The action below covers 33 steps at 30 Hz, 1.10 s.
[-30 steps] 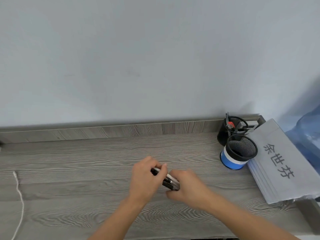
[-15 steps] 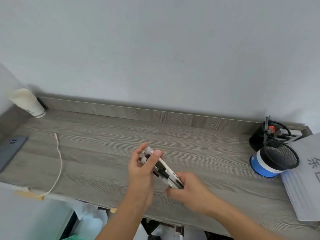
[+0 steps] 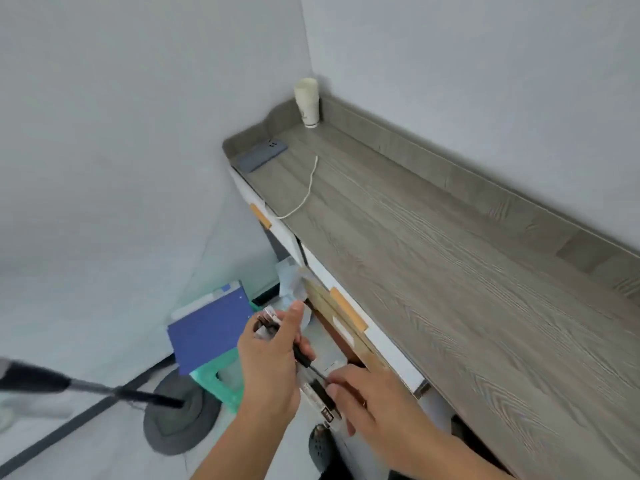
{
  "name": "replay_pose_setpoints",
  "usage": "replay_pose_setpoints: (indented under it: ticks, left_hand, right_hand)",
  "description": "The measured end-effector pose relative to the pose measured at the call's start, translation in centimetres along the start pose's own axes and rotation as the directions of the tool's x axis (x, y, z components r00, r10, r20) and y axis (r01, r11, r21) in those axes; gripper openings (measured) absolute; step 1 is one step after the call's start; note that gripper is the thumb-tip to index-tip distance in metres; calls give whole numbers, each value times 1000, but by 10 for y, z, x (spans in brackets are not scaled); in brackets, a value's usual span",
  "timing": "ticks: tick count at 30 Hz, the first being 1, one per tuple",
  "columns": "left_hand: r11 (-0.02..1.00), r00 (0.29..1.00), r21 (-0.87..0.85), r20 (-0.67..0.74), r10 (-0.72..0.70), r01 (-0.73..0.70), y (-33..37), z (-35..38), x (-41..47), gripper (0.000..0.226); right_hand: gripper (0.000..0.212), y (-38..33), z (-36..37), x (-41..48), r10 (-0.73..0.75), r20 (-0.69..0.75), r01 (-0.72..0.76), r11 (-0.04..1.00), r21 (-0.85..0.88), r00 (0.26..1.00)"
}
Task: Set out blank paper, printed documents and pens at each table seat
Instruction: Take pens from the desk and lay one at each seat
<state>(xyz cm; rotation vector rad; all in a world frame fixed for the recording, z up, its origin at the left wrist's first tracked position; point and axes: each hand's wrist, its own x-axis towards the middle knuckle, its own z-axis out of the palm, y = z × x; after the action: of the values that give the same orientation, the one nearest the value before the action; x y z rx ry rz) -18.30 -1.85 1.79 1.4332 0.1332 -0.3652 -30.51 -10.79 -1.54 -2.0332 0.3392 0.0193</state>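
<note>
A bundle of black-and-clear pens (image 3: 306, 367) is held in front of me, off the front edge of the grey wood-grain desk (image 3: 433, 271). My left hand (image 3: 270, 365) grips the bundle's upper end, thumb across the pens. My right hand (image 3: 367, 400) holds the lower end, its fingers curled round the pen tips. No paper or printed documents show in this view.
On the desk's far left corner lie a grey phone (image 3: 259, 155), a white cable (image 3: 304, 192) and a white paper cup (image 3: 307, 102). Below, a blue folder (image 3: 211, 327) rests on a green stool (image 3: 218, 379). A dark stand base (image 3: 180, 417) sits on the floor.
My head has turned left and the view has swung off the desk's right end. Both hands have carried the pen bundle back off the desk top, past its front edge.
</note>
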Motion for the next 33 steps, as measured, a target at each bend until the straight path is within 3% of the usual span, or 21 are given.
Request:
replay_pose_setpoints:
  ticks: [5,10,14,17,21,28,33]
  left_hand:
    - [991,961,109,-258,98,-72,-1,-86,-24,37]
    - [999,953,10,-298,-47,52,4,-188,-63,40]
    - [987,909,-136,-395,-132,84,3,-287,-106,35]
    - [972,833,-219,-521,-186,80,3,-370,-149,30]
    - [949,728,-310,-638,-250,55,-4,-467,-207,18]
    - [900,554,-432,-764,-329,-62,-33,-567,-291,18]
    - [879,386,-446,-850,-358,-167,-46,-624,-328,17]
  right_hand:
    - [19,-24,55,2,-115,270,148,983,-105,956]
    - [15,-54,109,3,-218,437,287,953,-98,873]
    - [16,-75,168,-2,-205,480,210,977,46,853]
    - [15,-97,219,-8,-174,488,116,982,147,855]
    - [15,-129,288,-15,-157,566,88,985,147,810]
    - [14,-179,413,-27,-112,755,86,994,74,646]
    - [12,-216,516,-19,-69,865,134,991,2,497]
